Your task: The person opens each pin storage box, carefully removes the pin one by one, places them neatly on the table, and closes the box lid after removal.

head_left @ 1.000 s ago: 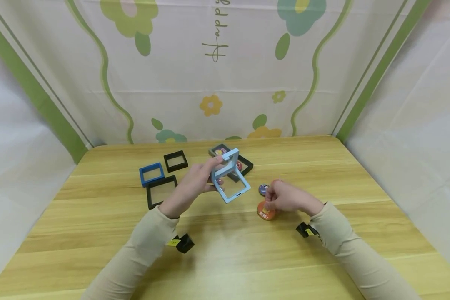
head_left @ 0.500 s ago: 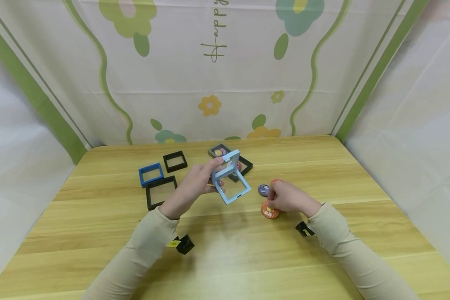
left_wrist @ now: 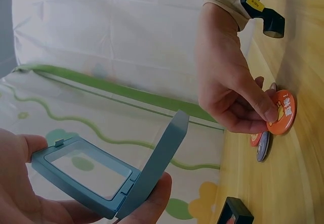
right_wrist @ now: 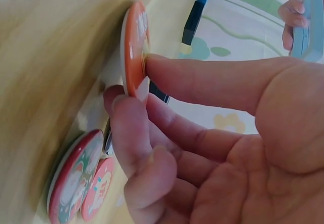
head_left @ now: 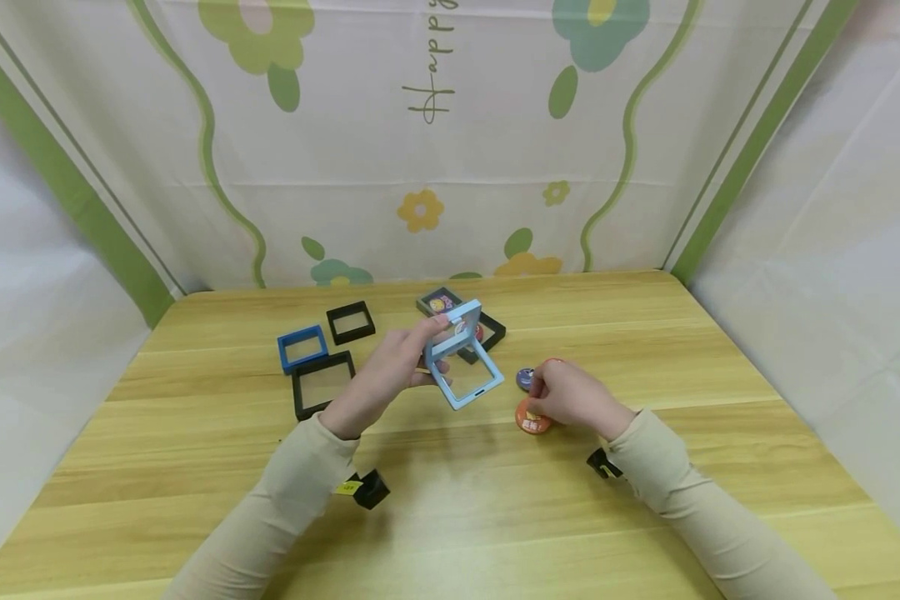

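Note:
My left hand (head_left: 382,362) grips a light blue hinged display frame (head_left: 489,363) by its hinge side, clear of the table. Its two halves stand apart at an angle, each with a transparent window, as the left wrist view shows. My right hand (head_left: 576,395) pinches a round orange badge (right_wrist: 134,52) between thumb and fingers, its edge close to the table. White lettering and a yellow figure are on the badge's face, partly hidden by the thumb. Beside those fingers lie a purple badge (head_left: 523,379), a red-rimmed green badge (right_wrist: 76,178) and a coral-red badge (right_wrist: 97,189).
At the left of the wooden table (head_left: 195,433) lie a blue frame (head_left: 283,357), a small black frame (head_left: 352,335) and a larger black one (head_left: 300,396). Behind the held frame are a grey frame (head_left: 425,301) with a badge inside and a black frame (head_left: 497,327).
My right hand has shifted the orange badge slightly right, then back left, and its face has turned a little. The left hand and the light blue frame have hardly moved.

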Demonstrator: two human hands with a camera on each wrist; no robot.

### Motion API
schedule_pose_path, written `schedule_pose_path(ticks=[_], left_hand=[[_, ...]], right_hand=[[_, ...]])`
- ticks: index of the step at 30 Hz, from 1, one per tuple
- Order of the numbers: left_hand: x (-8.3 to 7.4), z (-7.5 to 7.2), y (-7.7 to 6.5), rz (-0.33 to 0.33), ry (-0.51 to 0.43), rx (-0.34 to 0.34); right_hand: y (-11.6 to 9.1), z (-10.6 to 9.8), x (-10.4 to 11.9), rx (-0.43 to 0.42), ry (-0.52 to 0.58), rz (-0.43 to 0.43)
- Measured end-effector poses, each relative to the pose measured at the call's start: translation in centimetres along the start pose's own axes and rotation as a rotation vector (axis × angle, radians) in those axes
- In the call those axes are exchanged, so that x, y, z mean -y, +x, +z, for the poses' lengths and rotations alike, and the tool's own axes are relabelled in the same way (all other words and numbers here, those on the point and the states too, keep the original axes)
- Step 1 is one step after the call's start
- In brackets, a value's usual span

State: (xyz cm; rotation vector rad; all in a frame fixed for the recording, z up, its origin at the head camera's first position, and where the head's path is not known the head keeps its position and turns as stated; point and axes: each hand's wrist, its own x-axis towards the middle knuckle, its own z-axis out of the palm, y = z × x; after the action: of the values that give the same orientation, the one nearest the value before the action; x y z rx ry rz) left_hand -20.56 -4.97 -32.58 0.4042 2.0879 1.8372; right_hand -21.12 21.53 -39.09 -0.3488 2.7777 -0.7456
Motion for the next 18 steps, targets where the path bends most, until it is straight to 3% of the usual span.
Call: schedule_pose_path(ticks=[18], left_hand=[[0.04, -0.01, -0.08, -0.005, 0.013, 0.007]], right_hand=[[-0.22, 0.58, 0.26, -0.031, -0.044, -0.041]])
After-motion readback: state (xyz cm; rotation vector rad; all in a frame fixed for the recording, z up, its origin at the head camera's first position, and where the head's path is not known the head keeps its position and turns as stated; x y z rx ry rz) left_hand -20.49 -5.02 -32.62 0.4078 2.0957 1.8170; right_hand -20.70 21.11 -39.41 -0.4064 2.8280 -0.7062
